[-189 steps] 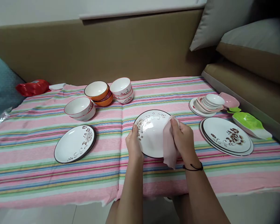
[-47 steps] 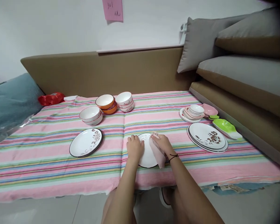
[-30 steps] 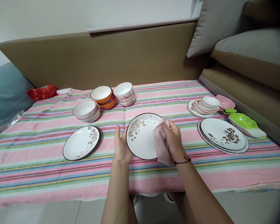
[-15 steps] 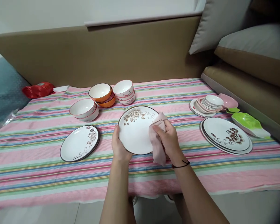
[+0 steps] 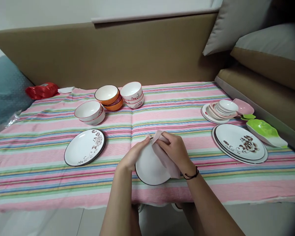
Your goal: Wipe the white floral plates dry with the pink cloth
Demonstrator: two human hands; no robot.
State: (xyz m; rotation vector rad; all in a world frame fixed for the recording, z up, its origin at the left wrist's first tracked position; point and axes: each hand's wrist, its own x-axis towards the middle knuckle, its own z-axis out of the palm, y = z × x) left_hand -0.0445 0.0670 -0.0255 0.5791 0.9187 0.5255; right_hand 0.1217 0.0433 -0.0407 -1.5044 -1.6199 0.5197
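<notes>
A white dark-rimmed plate [image 5: 151, 168] is held up before me, tilted over the front part of the striped cloth. My left hand [image 5: 134, 154] grips its left side, the thumb up at the far rim. With fingers closed on a pale pink cloth [image 5: 166, 160], my right hand [image 5: 174, 149] presses it to the plate's upper right edge. The cloth drapes down over the plate's right side. No flower print shows on the part of the plate I can see. To the left lies a short stack of flowered plates [image 5: 85, 149].
On the striped tablecloth [image 5: 177, 108] stand white bowls [image 5: 88, 111], orange bowls [image 5: 107, 95] and more white bowls [image 5: 131, 91]. At right are flowered plates [image 5: 233, 134], small dishes [image 5: 227, 106] and a green leaf-shaped dish [image 5: 263, 129]. A red bundle [image 5: 41, 91] lies far left.
The plate has come lower and nearer to me, and its flower print is out of sight. My right hand and the cloth have moved to the far rim, close to my left thumb.
</notes>
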